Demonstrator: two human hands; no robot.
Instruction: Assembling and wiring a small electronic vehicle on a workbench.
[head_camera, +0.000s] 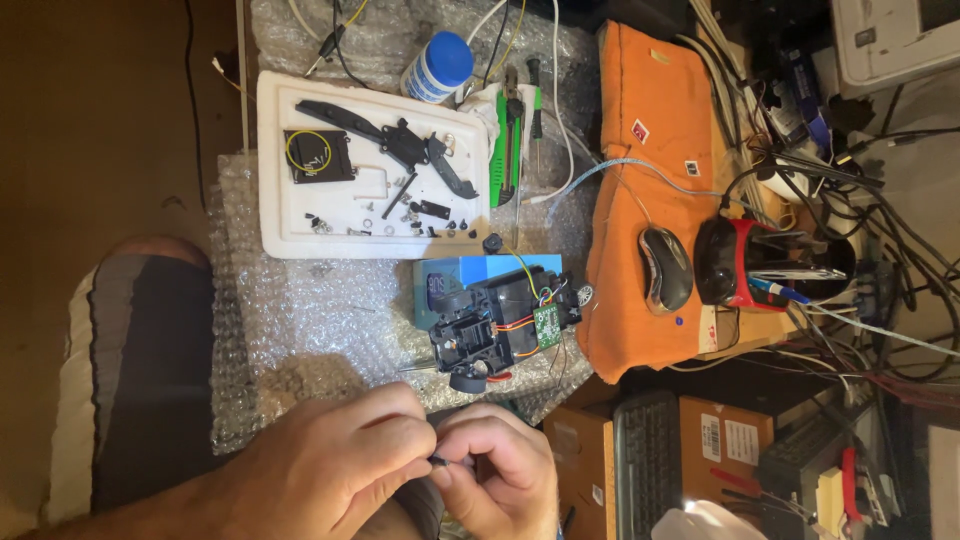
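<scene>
My left hand and my right hand meet at the bottom of the view, fingertips pinched together on a tiny dark part. What the part is cannot be made out. Just above the hands a black toy car chassis with wheels, coloured wires and a small green circuit board rests partly on a blue box. Beyond it lies a white foam tray holding black plastic parts, a coil of yellow wire and several small screws.
Bubble wrap covers the work surface. A blue-capped white bottle, green-handled cutters and a screwdriver lie near the tray. To the right are an orange cloth, a mouse, a red pen cup, a keyboard and tangled cables. My knee is at the left.
</scene>
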